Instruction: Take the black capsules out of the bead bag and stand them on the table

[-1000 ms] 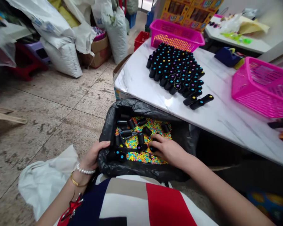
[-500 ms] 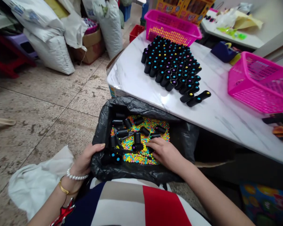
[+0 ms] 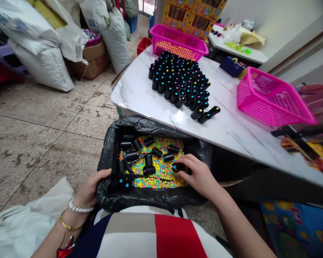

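My left hand (image 3: 90, 186) grips the left rim of a box lined with black plastic (image 3: 161, 199), thumb over the edge and fingers hidden outside. Inside lies a layer of small coloured balls (image 3: 161, 165), with several short black tubes (image 3: 148, 160) strewn on top. Over the right part of the box, my right hand (image 3: 195, 173) pinches one black tube (image 3: 178, 167) between thumb and fingers; a blue dot shows at its end. Beyond, many similar black tubes (image 3: 177, 79) stand packed together on the white table, most with a blue, purple or yellow dot on top.
The marbled white table (image 3: 231, 143) overhangs the box's far side. One pink basket (image 3: 180, 39) stands at its back, another pink basket (image 3: 269, 96) to the right. White sacks (image 3: 43, 64) lie on the floor at left, and a white plastic bag (image 3: 29, 218) is near my left arm.
My right hand has risen slightly from the balls with a black tube between its fingers. My left hand stays on the rim. The whole view has shifted.
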Available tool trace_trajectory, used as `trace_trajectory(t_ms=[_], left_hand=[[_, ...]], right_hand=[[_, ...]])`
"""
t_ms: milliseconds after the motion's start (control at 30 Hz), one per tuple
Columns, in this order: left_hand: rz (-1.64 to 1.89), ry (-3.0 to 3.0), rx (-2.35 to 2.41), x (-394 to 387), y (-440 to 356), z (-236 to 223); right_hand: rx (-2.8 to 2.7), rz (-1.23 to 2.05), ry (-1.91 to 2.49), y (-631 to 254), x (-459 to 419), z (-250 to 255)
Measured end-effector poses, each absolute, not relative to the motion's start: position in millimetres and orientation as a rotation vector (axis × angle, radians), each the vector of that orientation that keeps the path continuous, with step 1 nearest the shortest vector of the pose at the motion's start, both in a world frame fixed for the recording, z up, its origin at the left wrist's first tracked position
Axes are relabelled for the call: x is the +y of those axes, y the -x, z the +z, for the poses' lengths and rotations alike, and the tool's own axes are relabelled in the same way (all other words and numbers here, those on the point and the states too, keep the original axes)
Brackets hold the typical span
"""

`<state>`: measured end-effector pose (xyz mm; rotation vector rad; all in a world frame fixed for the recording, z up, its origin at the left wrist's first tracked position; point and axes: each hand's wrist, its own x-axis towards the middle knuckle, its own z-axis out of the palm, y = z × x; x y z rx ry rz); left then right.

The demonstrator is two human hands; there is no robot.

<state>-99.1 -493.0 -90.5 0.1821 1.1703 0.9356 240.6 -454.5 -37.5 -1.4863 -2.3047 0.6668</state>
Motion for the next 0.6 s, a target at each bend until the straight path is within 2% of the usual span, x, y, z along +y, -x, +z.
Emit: trace_trajectory(t_ms=[267,500,600], left_hand=[[0.973,-0.150,1.187,-496.5,101.3,-91.3],[0.979,-0.138,1.191,-494.3,102.6,-94.4],[0.977,-0.132,1.201,-494.9,102.8,-96.4]], right_hand=[[-2.052,1.035,1.289,-225.0,-454.7,-29.2],[-2.011,1.001,1.260,-216.5,-453.1,-28.2],[-1.810,1.224,1.251,-218.6,-455.4,-27.4]])
